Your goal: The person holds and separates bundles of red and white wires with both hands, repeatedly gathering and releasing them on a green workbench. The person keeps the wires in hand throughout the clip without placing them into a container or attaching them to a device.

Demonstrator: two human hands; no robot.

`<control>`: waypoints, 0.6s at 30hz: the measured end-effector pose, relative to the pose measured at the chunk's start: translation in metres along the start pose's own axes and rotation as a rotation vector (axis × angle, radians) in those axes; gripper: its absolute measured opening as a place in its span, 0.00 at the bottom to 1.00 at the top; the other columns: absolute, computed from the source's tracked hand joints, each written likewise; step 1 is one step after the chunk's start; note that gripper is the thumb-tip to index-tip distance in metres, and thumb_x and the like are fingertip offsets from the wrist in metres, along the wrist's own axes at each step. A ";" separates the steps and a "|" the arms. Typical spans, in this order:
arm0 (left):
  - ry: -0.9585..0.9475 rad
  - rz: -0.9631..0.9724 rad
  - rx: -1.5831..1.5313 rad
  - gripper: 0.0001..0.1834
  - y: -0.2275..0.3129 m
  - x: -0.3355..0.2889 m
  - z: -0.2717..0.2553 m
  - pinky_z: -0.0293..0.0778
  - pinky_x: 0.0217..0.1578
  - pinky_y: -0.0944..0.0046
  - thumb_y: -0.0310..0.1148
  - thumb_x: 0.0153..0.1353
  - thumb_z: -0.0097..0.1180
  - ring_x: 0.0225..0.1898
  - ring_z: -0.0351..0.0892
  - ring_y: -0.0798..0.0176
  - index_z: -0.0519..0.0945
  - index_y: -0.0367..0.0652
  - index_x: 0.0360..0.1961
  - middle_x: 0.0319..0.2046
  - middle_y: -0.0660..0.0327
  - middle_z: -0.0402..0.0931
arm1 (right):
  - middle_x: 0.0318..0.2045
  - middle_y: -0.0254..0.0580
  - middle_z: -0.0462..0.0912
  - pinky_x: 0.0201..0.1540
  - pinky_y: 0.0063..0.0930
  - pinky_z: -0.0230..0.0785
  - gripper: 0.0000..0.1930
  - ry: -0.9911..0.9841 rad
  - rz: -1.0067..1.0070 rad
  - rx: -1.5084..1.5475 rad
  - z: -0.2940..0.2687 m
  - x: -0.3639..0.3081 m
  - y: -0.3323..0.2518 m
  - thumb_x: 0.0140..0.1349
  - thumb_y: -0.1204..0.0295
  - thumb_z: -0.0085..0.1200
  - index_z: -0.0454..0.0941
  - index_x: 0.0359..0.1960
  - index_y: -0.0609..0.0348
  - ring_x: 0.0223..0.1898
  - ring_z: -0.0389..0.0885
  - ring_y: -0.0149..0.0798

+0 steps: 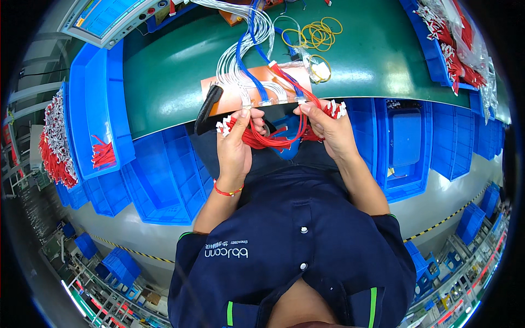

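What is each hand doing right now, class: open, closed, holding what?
Left hand: closed on a bundle of red wires with white connectors.
Right hand: closed on the same bundle's other end.

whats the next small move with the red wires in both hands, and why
Probably draw one connector end out with the right hand. The red wires hang slack between it and the left hand, and their white plugs bunch beside the orange fixture board.

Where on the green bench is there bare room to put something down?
Bare green mat lies between the blue bin and the orange board, and again right of the yellow loops up to the far-right bins. Around the board it is crowded with white and blue wires.
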State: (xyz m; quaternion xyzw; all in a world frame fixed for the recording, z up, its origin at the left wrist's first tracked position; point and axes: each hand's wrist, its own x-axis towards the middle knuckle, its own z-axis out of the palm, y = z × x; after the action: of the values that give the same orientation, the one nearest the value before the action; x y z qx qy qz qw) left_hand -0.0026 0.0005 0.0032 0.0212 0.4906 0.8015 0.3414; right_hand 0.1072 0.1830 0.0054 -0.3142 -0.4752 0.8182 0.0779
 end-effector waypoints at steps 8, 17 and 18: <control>-0.040 -0.039 0.124 0.18 0.005 0.003 -0.005 0.77 0.38 0.63 0.37 0.76 0.46 0.33 0.78 0.67 0.81 0.31 0.45 0.32 0.59 0.79 | 0.14 0.17 0.66 0.18 0.18 0.44 0.11 0.048 -0.027 0.197 0.012 -0.003 0.011 0.66 0.67 0.62 0.86 0.39 0.65 0.15 0.54 0.16; -0.082 -0.087 0.124 0.22 0.003 -0.008 0.002 0.73 0.34 0.68 0.41 0.77 0.43 0.30 0.74 0.70 0.80 0.30 0.46 0.29 0.62 0.76 | 0.15 0.16 0.62 0.21 0.20 0.43 0.14 0.000 -0.022 0.005 -0.004 0.000 0.009 0.69 0.63 0.58 0.86 0.42 0.62 0.18 0.53 0.16; -0.077 -0.092 0.104 0.22 0.004 -0.007 0.003 0.71 0.32 0.68 0.41 0.77 0.43 0.28 0.72 0.72 0.80 0.30 0.46 0.28 0.63 0.76 | 0.16 0.16 0.62 0.21 0.20 0.43 0.14 0.040 -0.037 -0.057 -0.007 -0.002 0.011 0.70 0.62 0.58 0.86 0.42 0.61 0.18 0.53 0.16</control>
State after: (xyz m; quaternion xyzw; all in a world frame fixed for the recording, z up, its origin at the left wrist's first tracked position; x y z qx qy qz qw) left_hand 0.0014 -0.0020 0.0101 0.0473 0.5185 0.7568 0.3951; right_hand 0.1146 0.1809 -0.0053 -0.3239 -0.5024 0.7962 0.0937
